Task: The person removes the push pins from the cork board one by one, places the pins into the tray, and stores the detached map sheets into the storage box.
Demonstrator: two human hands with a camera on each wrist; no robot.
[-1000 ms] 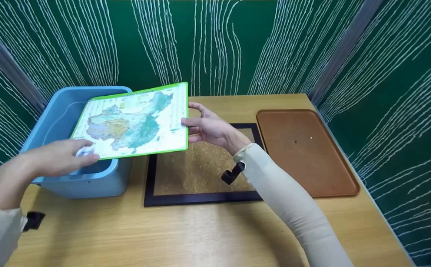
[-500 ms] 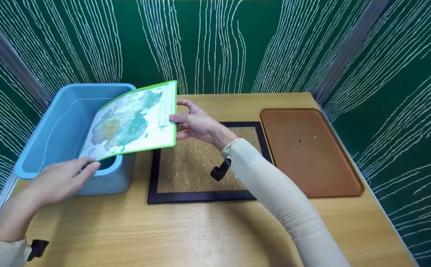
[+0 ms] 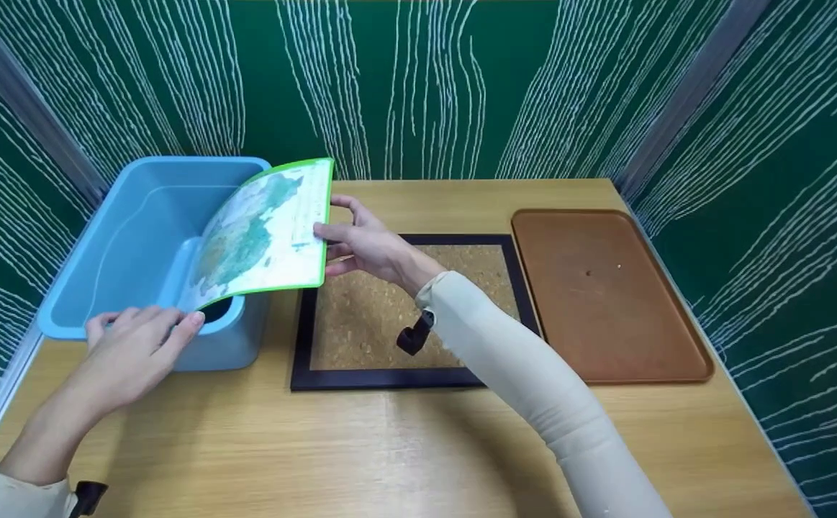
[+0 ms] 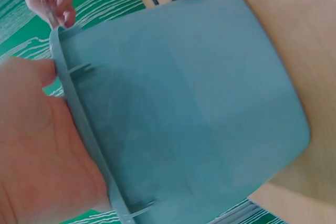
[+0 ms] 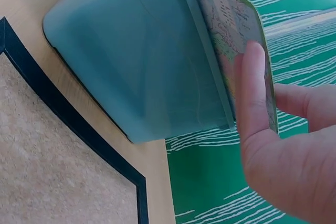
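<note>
A flexible map sheet point(image 3: 252, 237) with a bright green border hangs over the blue bin point(image 3: 245, 345), bowed so its left part dips inside. My right hand point(image 3: 371, 248) pinches its right edge, thumb on the printed face and fingers behind. In the right wrist view, the right hand point(image 5: 286, 140) holds the sheet beside the bin's rim. My left hand point(image 3: 134, 352) is at the near rim of the bin, thumb and fingers on the sheet's near-left corner. The left wrist view shows the left hand's palm point(image 4: 42, 150) along the rim; its fingertips are hidden there.
A cork board point(image 3: 360, 331) with a dark frame lies in the middle of the wooden table point(image 3: 389, 446). To its right is a brown tray point(image 3: 612, 302). Green walls point(image 3: 533, 86) with white wavy lines enclose the table.
The sheet has shifted left and bent more, its left part sinking into the bin. My right hand has moved left; my left hand has moved down to the rim with its corner.
</note>
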